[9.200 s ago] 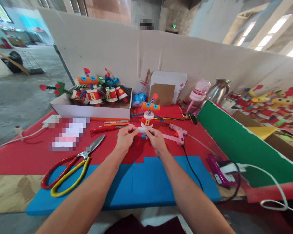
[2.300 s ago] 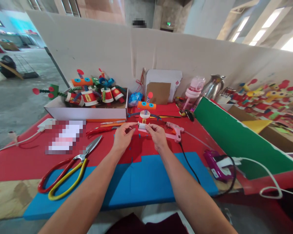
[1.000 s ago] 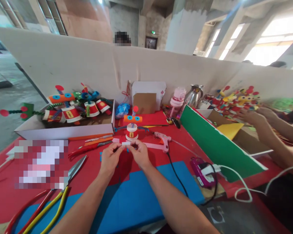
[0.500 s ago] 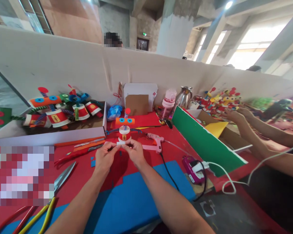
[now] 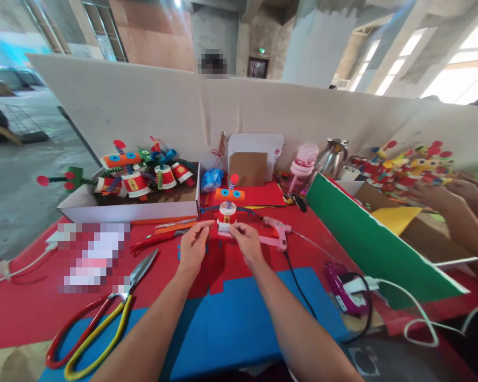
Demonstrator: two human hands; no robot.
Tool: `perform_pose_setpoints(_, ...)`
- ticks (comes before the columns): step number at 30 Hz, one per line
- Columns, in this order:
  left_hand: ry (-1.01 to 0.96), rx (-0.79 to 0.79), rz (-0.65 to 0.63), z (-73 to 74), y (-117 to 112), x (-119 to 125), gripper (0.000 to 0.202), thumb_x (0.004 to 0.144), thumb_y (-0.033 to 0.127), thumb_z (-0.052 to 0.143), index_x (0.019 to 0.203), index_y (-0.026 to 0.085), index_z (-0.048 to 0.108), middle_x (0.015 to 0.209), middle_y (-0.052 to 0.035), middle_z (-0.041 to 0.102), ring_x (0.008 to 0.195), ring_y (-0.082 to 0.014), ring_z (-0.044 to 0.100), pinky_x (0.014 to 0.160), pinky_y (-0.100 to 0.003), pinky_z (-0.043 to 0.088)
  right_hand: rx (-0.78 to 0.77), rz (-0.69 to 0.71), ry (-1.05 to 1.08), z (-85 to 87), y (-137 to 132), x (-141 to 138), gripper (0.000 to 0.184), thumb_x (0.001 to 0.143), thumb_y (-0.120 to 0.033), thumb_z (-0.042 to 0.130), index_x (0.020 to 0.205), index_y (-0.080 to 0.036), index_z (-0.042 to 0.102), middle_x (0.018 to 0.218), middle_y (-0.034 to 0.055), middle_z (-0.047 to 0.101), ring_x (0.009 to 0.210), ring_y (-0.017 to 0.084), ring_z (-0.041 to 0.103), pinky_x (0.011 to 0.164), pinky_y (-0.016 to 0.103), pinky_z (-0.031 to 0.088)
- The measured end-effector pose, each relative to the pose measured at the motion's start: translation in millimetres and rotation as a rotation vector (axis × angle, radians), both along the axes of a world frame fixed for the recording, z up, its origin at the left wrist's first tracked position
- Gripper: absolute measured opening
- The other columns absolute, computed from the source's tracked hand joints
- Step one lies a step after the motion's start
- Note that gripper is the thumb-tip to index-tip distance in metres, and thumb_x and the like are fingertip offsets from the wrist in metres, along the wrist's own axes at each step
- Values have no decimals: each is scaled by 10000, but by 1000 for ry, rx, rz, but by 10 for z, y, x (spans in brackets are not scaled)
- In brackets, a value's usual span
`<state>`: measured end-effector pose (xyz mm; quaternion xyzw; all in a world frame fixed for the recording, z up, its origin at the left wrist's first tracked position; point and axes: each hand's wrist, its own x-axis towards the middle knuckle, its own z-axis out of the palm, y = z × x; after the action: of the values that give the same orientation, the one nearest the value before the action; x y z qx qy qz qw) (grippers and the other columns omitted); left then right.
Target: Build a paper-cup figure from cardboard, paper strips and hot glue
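My right hand (image 5: 246, 242) pinches a small white paper piece (image 5: 224, 227), which looks curled, between thumb and fingertips. Just left of it is my left hand (image 5: 194, 245), its thumb and fingers apart and nothing visible between them. Right behind the paper stands a paper-cup figure (image 5: 227, 210) with an orange tube head, blue eyes, a red disc on a spring and dark coiled arms. A pink glue gun (image 5: 278, 232) lies beside my right hand, its nozzle towards the figure. Small blue scraps lie by my left hand.
Large scissors (image 5: 121, 300) with red and yellow handles lie at the left, near blue sheets (image 5: 239, 323). A white box (image 5: 131, 212) holds several cup figures. A green panel (image 5: 366, 239) edges the right side; beyond it are a co-worker's hands (image 5: 438, 196). A purple power strip (image 5: 344, 292) trails cables.
My left hand has come off the white paper piece and moved left; my right hand still holds it. The view has turned left, showing more floor and the scissors whole.
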<state>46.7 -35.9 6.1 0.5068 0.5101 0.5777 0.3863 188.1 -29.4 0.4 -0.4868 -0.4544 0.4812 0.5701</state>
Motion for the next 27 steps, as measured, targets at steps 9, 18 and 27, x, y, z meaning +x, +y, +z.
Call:
perform_pose_setpoints(9, 51, 75, -81, 74, -81, -93, 208, 683, 222, 440, 480, 204, 480, 466, 25, 403, 467, -115, 352, 474, -260, 247, -37, -6, 84, -25, -1, 12, 251, 632, -414, 685, 607, -187, 582, 542, -49, 495, 536, 103, 415, 525, 233, 345)
perform_pose_setpoints(18, 305, 187, 76, -25, -13, -52, 216, 830, 278, 485, 928, 205, 663, 921, -45, 667, 811, -172, 588, 742, -284, 460, -35, -14, 100, -43, 31, 35, 239, 611, -403, 699, 599, -187, 598, 545, -47, 511, 555, 105, 422, 558, 241, 325)
perform_pose_setpoints(27, 310, 128, -4, -81, 16, -2, 144, 760, 327, 624, 757, 202, 695, 725, -8, 630, 723, -157, 555, 684, -263, 434, 8, 67, 1, -6, -17, -2, 229, 684, -390, 678, 577, -198, 616, 544, -42, 535, 571, 123, 452, 590, 255, 347)
